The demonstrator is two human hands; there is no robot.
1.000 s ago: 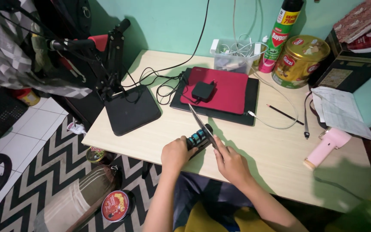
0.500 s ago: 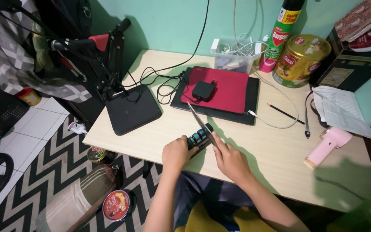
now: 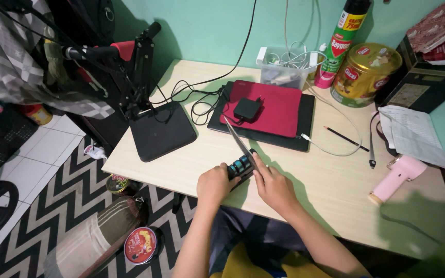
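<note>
Left hand (image 3: 215,185) clamps the dark sharpener (image 3: 239,167) with teal slots down on the bench (image 3: 181,170) near the front edge. Right hand (image 3: 274,188) grips the knife (image 3: 238,140), blade in the sharpener, angled far-left toward the red laptop (image 3: 269,109).

Left hand (image 3: 216,184) fisted, right hand (image 3: 273,186) gripping.
</note>
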